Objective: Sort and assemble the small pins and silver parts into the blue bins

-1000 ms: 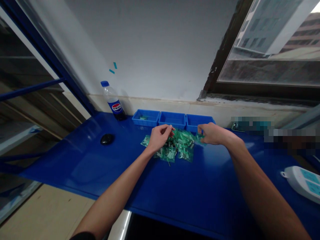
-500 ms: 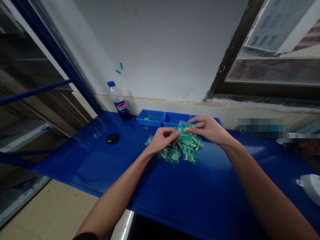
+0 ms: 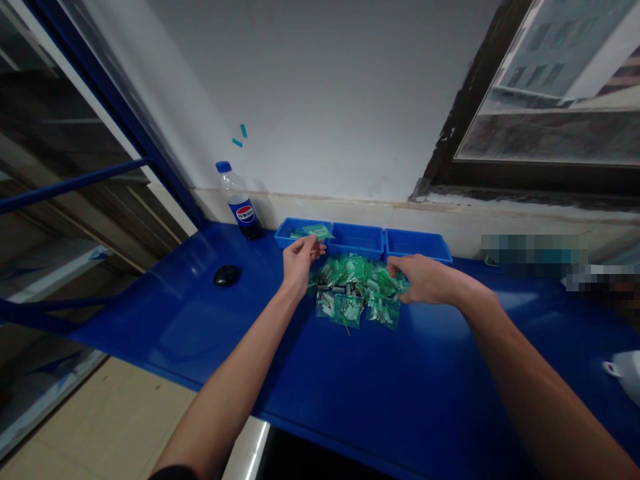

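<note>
Pinched in my left hand is a small green-tinted plastic bag, held over the front of the left blue bin. More green packet material lies inside that bin. My right hand is at the right side of a pile of small green bags, thumb and fingers apart, fingertips touching or just above the bags. The bags are see-through and contain small metal-looking parts, too small to name. The middle blue bin and the right blue bin stand behind the pile.
A cola bottle stands at the back left, with a black computer mouse in front of it. A white object sits at the right edge of the blue table. The wall rises behind the bins.
My left hand has moved left and away from the pile, carrying a green bag to the left bin. My right hand has let go of that bag and dropped to the pile's right side.
</note>
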The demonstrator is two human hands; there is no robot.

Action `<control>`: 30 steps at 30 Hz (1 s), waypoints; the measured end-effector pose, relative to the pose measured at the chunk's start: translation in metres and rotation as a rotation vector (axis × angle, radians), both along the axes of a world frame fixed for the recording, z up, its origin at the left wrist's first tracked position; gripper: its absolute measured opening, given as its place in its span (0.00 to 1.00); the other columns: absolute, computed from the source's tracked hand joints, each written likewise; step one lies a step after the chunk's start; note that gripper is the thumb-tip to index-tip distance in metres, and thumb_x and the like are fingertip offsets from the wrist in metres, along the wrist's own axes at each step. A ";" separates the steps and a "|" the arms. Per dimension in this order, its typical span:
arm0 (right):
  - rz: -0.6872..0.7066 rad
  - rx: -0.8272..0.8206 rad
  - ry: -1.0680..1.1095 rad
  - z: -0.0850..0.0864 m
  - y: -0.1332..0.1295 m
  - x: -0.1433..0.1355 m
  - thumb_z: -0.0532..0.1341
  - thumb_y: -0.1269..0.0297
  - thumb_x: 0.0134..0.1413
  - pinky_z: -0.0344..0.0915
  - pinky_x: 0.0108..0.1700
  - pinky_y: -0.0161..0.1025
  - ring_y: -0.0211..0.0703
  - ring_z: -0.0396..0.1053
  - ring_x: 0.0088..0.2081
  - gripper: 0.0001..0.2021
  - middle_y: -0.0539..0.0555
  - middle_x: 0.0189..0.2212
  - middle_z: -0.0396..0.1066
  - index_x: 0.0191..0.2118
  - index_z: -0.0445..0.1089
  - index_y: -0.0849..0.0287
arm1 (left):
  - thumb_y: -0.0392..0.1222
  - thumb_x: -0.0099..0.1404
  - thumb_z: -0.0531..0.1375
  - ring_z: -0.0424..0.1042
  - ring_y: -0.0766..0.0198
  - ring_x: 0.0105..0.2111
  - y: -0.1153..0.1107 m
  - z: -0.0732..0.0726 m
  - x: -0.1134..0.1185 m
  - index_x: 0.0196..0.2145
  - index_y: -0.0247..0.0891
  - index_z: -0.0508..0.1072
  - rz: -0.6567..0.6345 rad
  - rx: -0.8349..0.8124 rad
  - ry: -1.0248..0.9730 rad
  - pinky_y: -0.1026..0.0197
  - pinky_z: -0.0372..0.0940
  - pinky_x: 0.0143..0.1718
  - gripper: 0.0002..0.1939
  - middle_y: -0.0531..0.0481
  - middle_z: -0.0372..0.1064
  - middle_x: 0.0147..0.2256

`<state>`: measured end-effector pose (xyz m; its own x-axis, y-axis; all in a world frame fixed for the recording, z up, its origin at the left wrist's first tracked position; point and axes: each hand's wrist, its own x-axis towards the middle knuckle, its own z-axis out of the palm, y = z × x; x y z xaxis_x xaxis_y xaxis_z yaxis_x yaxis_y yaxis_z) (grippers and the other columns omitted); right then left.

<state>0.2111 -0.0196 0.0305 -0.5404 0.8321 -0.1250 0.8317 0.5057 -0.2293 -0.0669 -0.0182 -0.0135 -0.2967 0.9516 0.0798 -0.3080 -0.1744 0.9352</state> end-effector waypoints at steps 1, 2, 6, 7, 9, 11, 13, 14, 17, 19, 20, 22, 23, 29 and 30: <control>0.000 -0.010 -0.046 -0.001 0.000 -0.001 0.72 0.68 0.38 0.57 0.32 0.40 0.48 0.72 0.34 0.19 0.53 0.33 0.75 0.38 0.69 0.55 | 0.53 0.58 0.70 0.73 0.67 0.29 0.000 0.000 -0.001 0.34 0.34 0.80 0.019 -0.023 -0.014 0.67 0.64 0.31 0.18 0.46 0.77 0.30; -0.006 -0.016 -0.077 -0.002 0.000 -0.002 0.71 0.69 0.38 0.56 0.32 0.39 0.48 0.71 0.33 0.18 0.53 0.32 0.74 0.37 0.67 0.56 | 0.54 0.58 0.70 0.74 0.67 0.30 0.000 -0.001 0.000 0.38 0.33 0.81 0.022 -0.044 -0.022 0.67 0.65 0.31 0.20 0.45 0.78 0.32; -0.039 -0.004 -0.095 0.000 0.001 -0.004 0.69 0.71 0.41 0.53 0.30 0.39 0.46 0.70 0.31 0.14 0.51 0.28 0.73 0.35 0.66 0.55 | 0.58 0.59 0.69 0.74 0.67 0.28 -0.005 -0.001 0.006 0.41 0.32 0.81 -0.050 -0.079 0.043 0.67 0.64 0.28 0.24 0.43 0.79 0.32; -0.042 0.005 -0.081 0.001 0.002 -0.003 0.68 0.72 0.42 0.53 0.30 0.39 0.46 0.70 0.31 0.13 0.51 0.28 0.73 0.35 0.66 0.55 | 0.59 0.60 0.68 0.73 0.67 0.26 -0.007 -0.002 0.009 0.39 0.32 0.82 -0.073 -0.068 0.078 0.66 0.63 0.28 0.24 0.43 0.78 0.31; -0.045 0.042 -0.043 0.004 0.004 0.000 0.66 0.72 0.44 0.56 0.31 0.39 0.46 0.72 0.32 0.12 0.52 0.29 0.74 0.36 0.68 0.55 | 0.60 0.62 0.66 0.72 0.67 0.25 -0.010 -0.002 0.015 0.36 0.32 0.81 -0.110 -0.029 0.155 0.65 0.63 0.27 0.24 0.44 0.77 0.28; -0.058 0.101 0.008 0.009 0.005 0.004 0.65 0.72 0.46 0.60 0.34 0.39 0.48 0.74 0.34 0.10 0.54 0.32 0.76 0.37 0.71 0.55 | 0.61 0.63 0.65 0.72 0.66 0.25 -0.013 -0.001 0.021 0.35 0.33 0.81 -0.145 0.024 0.242 0.64 0.63 0.28 0.24 0.46 0.76 0.27; -0.078 0.158 0.089 0.015 0.006 0.007 0.64 0.71 0.50 0.64 0.37 0.41 0.49 0.75 0.36 0.09 0.55 0.33 0.78 0.39 0.73 0.56 | 0.61 0.65 0.63 0.72 0.65 0.26 -0.015 -0.001 0.025 0.36 0.34 0.81 -0.179 0.071 0.331 0.63 0.64 0.29 0.23 0.46 0.76 0.27; -0.083 0.173 0.146 0.018 0.006 0.008 0.64 0.70 0.52 0.66 0.39 0.41 0.49 0.76 0.37 0.09 0.55 0.34 0.79 0.40 0.74 0.56 | 0.60 0.66 0.62 0.73 0.64 0.27 -0.017 -0.001 0.026 0.37 0.35 0.81 -0.194 0.088 0.370 0.63 0.64 0.29 0.23 0.46 0.77 0.28; -0.079 0.124 0.373 0.030 0.000 0.005 0.64 0.64 0.58 0.69 0.42 0.43 0.48 0.77 0.37 0.08 0.54 0.34 0.80 0.43 0.76 0.56 | 0.58 0.66 0.63 0.76 0.61 0.32 -0.022 0.000 0.031 0.42 0.36 0.81 -0.232 0.126 0.458 0.62 0.67 0.33 0.21 0.45 0.79 0.33; -0.067 0.014 0.534 0.035 -0.005 0.000 0.65 0.57 0.59 0.71 0.39 0.43 0.47 0.77 0.35 0.12 0.53 0.32 0.80 0.44 0.77 0.57 | 0.56 0.65 0.65 0.76 0.60 0.33 -0.027 0.002 0.033 0.43 0.36 0.81 -0.284 0.152 0.499 0.61 0.67 0.36 0.20 0.45 0.79 0.35; -0.056 -0.054 0.603 0.036 -0.007 -0.003 0.66 0.54 0.58 0.71 0.38 0.43 0.47 0.77 0.34 0.14 0.53 0.31 0.80 0.45 0.77 0.56 | 0.55 0.65 0.65 0.75 0.61 0.33 -0.029 0.003 0.034 0.41 0.37 0.81 -0.329 0.163 0.514 0.61 0.67 0.36 0.18 0.45 0.79 0.35; -0.036 -0.185 0.702 0.035 -0.009 -0.008 0.67 0.50 0.56 0.71 0.35 0.42 0.46 0.76 0.32 0.18 0.52 0.30 0.80 0.46 0.76 0.56 | 0.55 0.66 0.64 0.73 0.62 0.30 -0.033 0.006 0.036 0.34 0.36 0.80 -0.434 0.175 0.530 0.62 0.65 0.34 0.17 0.47 0.77 0.31; -0.034 -0.238 0.736 0.033 -0.010 -0.011 0.68 0.50 0.55 0.70 0.34 0.42 0.46 0.76 0.32 0.19 0.52 0.29 0.80 0.47 0.75 0.56 | 0.55 0.66 0.64 0.72 0.64 0.29 -0.034 0.008 0.036 0.31 0.36 0.79 -0.481 0.176 0.530 0.62 0.64 0.33 0.18 0.48 0.76 0.29; -0.108 -0.325 0.860 0.017 -0.002 -0.019 0.69 0.47 0.53 0.72 0.35 0.44 0.46 0.76 0.31 0.22 0.52 0.28 0.79 0.48 0.71 0.55 | 0.55 0.66 0.64 0.69 0.67 0.25 -0.034 0.010 0.030 0.27 0.36 0.76 -0.570 0.138 0.444 0.63 0.62 0.30 0.19 0.48 0.74 0.26; -0.119 -0.320 0.864 0.015 0.000 -0.019 0.68 0.46 0.55 0.72 0.36 0.44 0.46 0.76 0.31 0.21 0.52 0.27 0.78 0.47 0.71 0.55 | 0.55 0.65 0.65 0.68 0.67 0.25 -0.032 0.010 0.029 0.27 0.36 0.76 -0.562 0.126 0.419 0.63 0.62 0.30 0.19 0.48 0.74 0.26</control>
